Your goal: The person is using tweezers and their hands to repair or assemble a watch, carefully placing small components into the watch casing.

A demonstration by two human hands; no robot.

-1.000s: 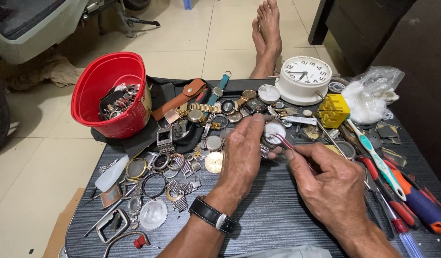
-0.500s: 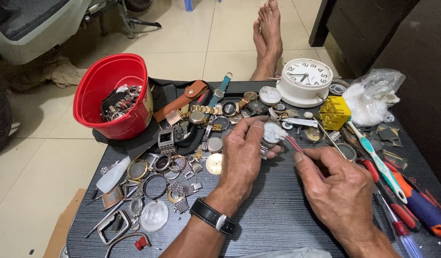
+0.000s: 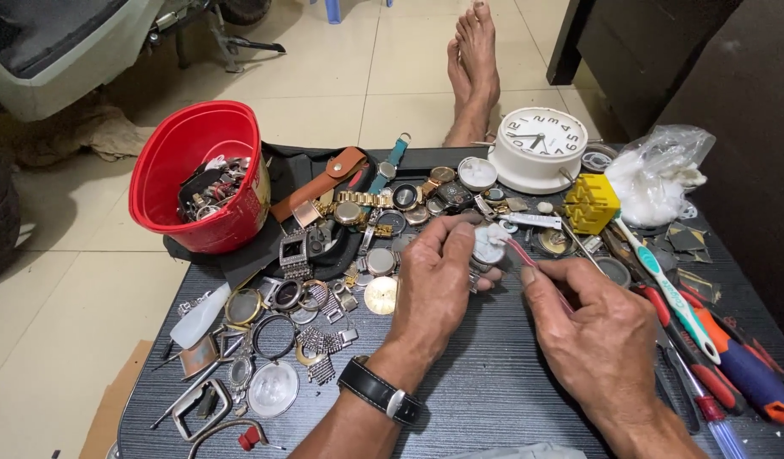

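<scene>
**Hands meeting over a watch at mid-worktop**

The dark ribbed worktop (image 3: 511,399) is filling most of the view, its left edge running diagonally down beside pale floor tiles (image 3: 60,297), and its far edge lying just before a pair of bare feet (image 3: 472,64). Open room is showing mainly on the near strip of the worktop, around the wrists; the far half is lying crowded with parts. A red bucket (image 3: 200,170) of metal pieces is sitting at the far left corner, and a white clock (image 3: 538,146) is standing at the far middle, near a yellow block (image 3: 591,204). Screwdrivers (image 3: 732,374) and a toothbrush (image 3: 668,285) are lying along the right edge.

The left hand (image 3: 434,285), wearing a black wristwatch (image 3: 382,393), is gripping a small round watch (image 3: 487,248), pale-faced and metallic, above the middle of the worktop. The right hand (image 3: 600,336) is pinching a thin red tool (image 3: 528,255), its tip touching the watch. The hands are working close together.

Loose rings (image 3: 273,336), glass discs and metal bands are lying scattered at the left.
</scene>
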